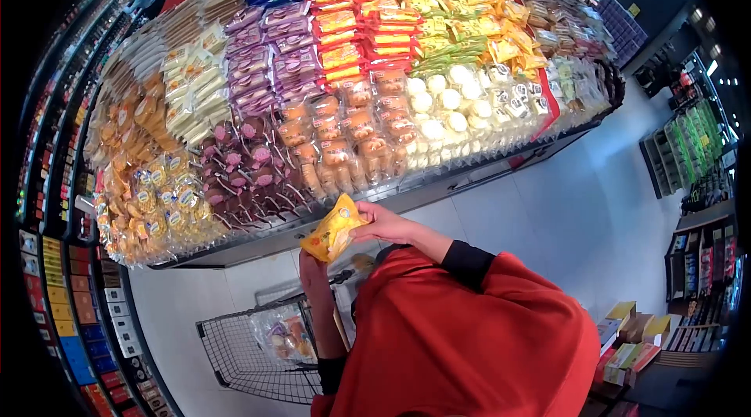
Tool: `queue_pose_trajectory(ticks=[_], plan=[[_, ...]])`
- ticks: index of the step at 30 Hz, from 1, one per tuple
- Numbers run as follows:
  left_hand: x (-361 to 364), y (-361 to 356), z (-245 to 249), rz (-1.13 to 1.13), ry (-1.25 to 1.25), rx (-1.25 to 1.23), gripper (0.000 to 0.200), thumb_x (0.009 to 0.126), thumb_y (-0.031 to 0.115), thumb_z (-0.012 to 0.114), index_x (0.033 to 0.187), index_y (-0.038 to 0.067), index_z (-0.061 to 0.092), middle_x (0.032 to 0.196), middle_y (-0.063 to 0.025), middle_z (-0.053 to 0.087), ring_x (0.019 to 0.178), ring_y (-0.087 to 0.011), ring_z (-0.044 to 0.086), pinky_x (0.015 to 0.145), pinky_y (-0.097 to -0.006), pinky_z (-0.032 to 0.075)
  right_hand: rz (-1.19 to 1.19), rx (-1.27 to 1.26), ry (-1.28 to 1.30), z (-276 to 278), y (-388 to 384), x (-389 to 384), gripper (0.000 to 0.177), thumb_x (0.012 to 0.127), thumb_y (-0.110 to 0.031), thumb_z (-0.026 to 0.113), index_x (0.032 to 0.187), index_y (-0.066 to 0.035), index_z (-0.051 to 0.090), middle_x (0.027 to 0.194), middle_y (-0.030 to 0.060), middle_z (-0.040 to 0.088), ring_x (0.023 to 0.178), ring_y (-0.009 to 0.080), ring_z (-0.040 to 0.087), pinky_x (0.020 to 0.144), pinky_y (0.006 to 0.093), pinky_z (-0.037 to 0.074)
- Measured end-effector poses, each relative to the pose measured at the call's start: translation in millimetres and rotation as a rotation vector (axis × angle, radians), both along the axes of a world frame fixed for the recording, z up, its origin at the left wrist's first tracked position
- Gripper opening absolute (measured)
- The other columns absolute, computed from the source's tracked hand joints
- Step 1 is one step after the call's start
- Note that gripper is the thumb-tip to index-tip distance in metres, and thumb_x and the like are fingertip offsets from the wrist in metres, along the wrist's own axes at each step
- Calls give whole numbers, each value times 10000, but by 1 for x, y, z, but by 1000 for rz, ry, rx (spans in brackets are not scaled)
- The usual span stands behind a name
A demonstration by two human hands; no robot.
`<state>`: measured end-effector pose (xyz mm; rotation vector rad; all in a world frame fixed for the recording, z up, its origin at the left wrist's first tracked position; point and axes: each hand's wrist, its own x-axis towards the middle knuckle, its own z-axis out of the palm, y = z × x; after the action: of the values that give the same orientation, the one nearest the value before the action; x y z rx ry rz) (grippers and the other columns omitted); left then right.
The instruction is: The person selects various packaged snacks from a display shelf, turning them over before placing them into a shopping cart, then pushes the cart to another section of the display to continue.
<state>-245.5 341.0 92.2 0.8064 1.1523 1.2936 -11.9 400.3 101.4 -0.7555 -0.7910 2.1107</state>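
A yellow wrapped snack packet (335, 231) is held up in front of the display's near edge, tilted, with small print on its face. My right hand (379, 224) pinches its right side between thumb and fingers. My left hand (312, 267) grips its lower left corner from below; some of those fingers are hidden behind the packet. Just beyond the packet lie wrapped brown buns (336, 152) and dark brown packets with pink labels (242, 163).
A wire shopping cart (227, 350) stands at lower left with a clear bag of wrapped items (283, 336) in it. The display also bears red-and-yellow packets (340, 30), purple packets (254, 53) and white round buns (450, 100). Shelves (59, 260) line the left; cartons (630, 339) stand at right.
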Motion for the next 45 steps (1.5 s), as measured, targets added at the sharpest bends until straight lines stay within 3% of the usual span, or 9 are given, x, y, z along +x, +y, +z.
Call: queue_pose_trajectory(ticks=[8,14,18,23,27,33,36,42,45], plan=[[44,-3,16,-162,-77,135,445,989,-27,582,1408,-16,432,1314,-117,599,1166,-185,603,1010,-312,465,-81,251,-271,26,-37,22,589,904,55,709,1431,-36,461,1338,54,638,1212,114,602,1038,281,480],[48,-15,39,-43,82,107,364,991,38,628,1329,3,497,1202,-68,630,1081,-111,606,925,-272,484,-16,212,-178,32,-28,29,480,960,41,644,1408,-14,483,1322,52,646,1208,113,604,1049,284,474],[63,-14,35,-11,255,101,330,978,76,659,1286,41,548,1092,-20,627,932,-71,570,773,-229,474,-4,442,-271,32,-21,46,447,951,-12,687,1366,-29,522,1281,43,663,1168,108,610,984,295,507],[114,-7,49,-13,181,99,442,958,49,669,1357,-24,494,1268,-101,610,1168,-186,597,1028,-334,466,105,562,-379,40,2,94,436,923,-77,741,1311,-6,554,1239,83,676,1161,140,616,997,339,511],[163,7,48,63,250,90,414,962,114,685,1320,-25,532,1229,-99,618,1123,-190,601,1005,-325,470,188,625,-618,94,23,146,475,904,-132,786,1308,-5,571,1214,89,689,1113,135,636,952,322,525],[253,40,59,23,233,30,432,971,102,652,1354,-31,502,1210,-104,618,1014,-168,636,832,-275,539,97,548,-497,75,51,236,522,898,-167,796,1347,-38,563,1196,42,699,1089,123,636,935,321,530],[290,49,61,-43,235,38,433,969,71,664,1363,-29,512,1278,-104,612,1198,-175,573,1046,-324,442,25,537,-532,76,56,279,520,910,-168,782,1363,-45,558,1216,34,688,1109,110,624,920,310,528],[356,74,73,-105,61,114,390,980,-8,627,1357,-48,534,1296,-90,636,1193,-161,595,1051,-298,440,-55,598,-534,79,70,352,526,903,-137,783,1368,-41,556,1223,63,684,1137,145,639,947,333,539],[385,85,82,-112,40,86,308,982,-25,610,1289,-32,598,1219,-54,669,1101,-132,616,973,-274,475,-129,510,-637,90,75,384,463,870,-144,805,1284,-30,633,1107,79,721,994,153,681,873,323,559]])
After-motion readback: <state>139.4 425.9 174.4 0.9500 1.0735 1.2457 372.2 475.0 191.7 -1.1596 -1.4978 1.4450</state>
